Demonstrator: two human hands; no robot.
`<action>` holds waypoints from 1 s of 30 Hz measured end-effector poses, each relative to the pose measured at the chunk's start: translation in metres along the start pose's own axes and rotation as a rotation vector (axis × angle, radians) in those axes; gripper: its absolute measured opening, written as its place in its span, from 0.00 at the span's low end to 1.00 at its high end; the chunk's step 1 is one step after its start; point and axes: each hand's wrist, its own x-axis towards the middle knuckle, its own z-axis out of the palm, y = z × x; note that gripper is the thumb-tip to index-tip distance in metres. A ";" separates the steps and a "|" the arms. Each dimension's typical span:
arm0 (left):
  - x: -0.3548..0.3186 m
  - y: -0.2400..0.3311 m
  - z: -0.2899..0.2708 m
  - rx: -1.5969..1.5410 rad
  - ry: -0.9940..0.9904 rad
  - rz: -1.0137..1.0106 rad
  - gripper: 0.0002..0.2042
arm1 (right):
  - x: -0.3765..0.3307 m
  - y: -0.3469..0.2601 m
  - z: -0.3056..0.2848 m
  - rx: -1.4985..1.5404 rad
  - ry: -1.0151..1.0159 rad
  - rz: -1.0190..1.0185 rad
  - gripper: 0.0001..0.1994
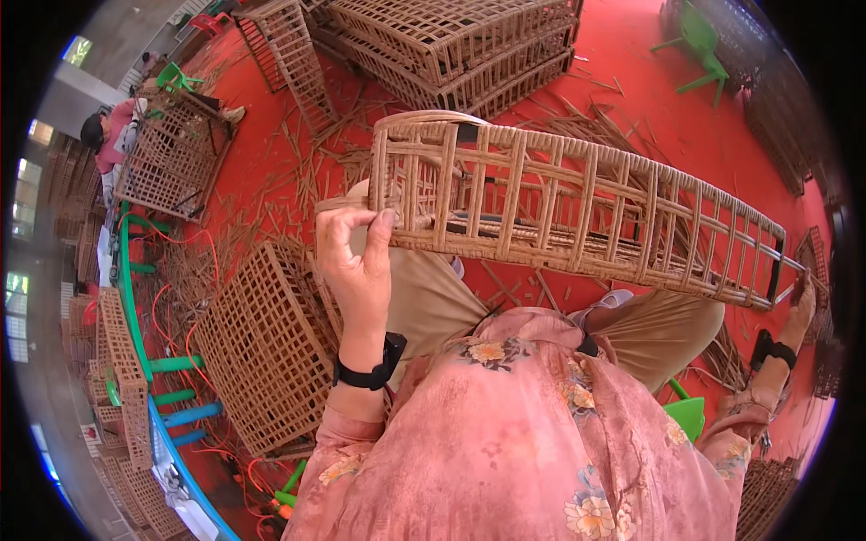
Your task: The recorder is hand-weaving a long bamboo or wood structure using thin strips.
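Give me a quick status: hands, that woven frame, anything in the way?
Left hand grips woven frame at its near end. Right hand holds the far end. Frame held across the lap, nothing blocking.

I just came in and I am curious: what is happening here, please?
A seated person holds a long woven rattan frame across the lap. The left hand grips its near end, and the right hand holds the far end. A square woven panel lies on the red floor beside them, among loose strips. Another person works at a similar frame farther away.
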 end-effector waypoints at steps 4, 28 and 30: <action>-0.018 -0.007 -0.010 -0.285 0.064 -0.674 0.13 | -0.014 0.023 0.007 0.059 0.020 0.268 0.20; 0.129 0.117 0.007 0.543 -0.426 0.776 0.22 | -0.518 -0.123 0.473 0.114 -0.801 -0.443 0.24; 0.073 0.135 0.033 0.260 -0.260 0.888 0.22 | -0.527 -0.114 0.484 0.259 -0.823 -0.282 0.25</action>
